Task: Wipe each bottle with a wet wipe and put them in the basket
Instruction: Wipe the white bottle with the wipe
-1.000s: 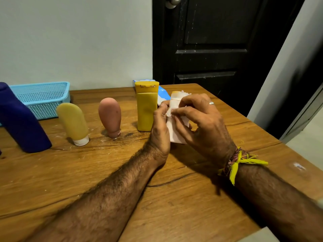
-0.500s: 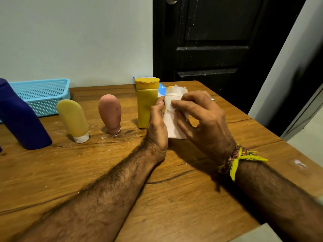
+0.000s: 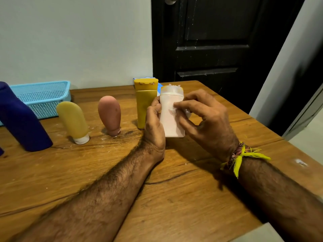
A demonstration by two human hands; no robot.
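At centre frame the left hand grips a white waisted plastic bottle upright, fingers curled round its side, held over the brown wooden desk. The right hand pinches a thin white wet wipe against the bottle's front. No brand or writing is legible on it. Just behind stands a mustard-yellow flip-cap bottle; leftward, a pink tube, a pale yellow tube and a dark blue bottle, all unlabelled. The light blue mesh basket sits upper left.
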